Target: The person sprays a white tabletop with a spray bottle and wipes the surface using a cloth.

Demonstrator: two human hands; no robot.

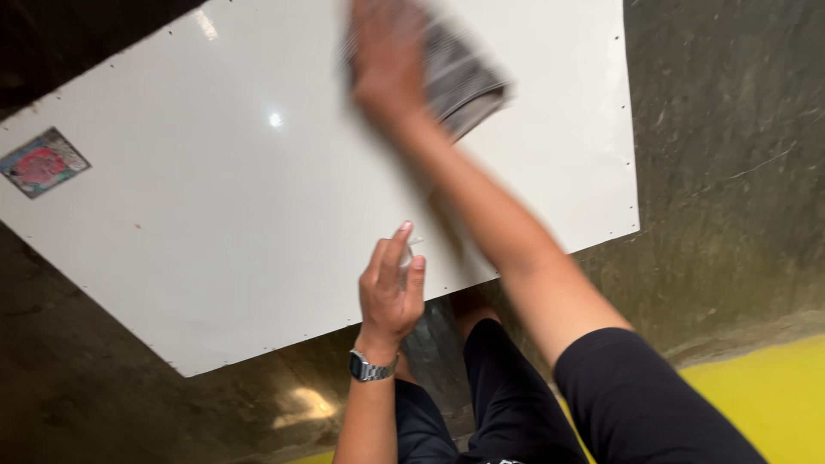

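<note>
The grey cloth [460, 73], folded into a thick striped pad, lies pressed flat on the far part of the white panel [215, 223], near its upper right edge. The right hand [387, 56] bears on it from above, palm down, with the fingers spread over the cloth rather than curled round it; the hand and cloth are blurred by motion, so individual fingers cannot be told apart. For an even wipe, judging from this posture, the pad should stay flat under the whole palm and travel in overlapping strokes, with the arm extended from the shoulder, not the wrist.

The left hand [391, 288] hovers at the near edge of the panel, its fingers narrowly curled around a small pale object [411, 249]; what that object is cannot be determined. A metal wristwatch [369, 368] sits on the left wrist.

The panel is glossy, rectangular, with small holes along its borders. One label is present: a small square sticker [43, 161], red at the centre with a grey surround, set near the panel's left corner. The panel rests on a dark concrete floor [730, 172]; a yellow painted band [765, 395] crosses the lower right.
</note>
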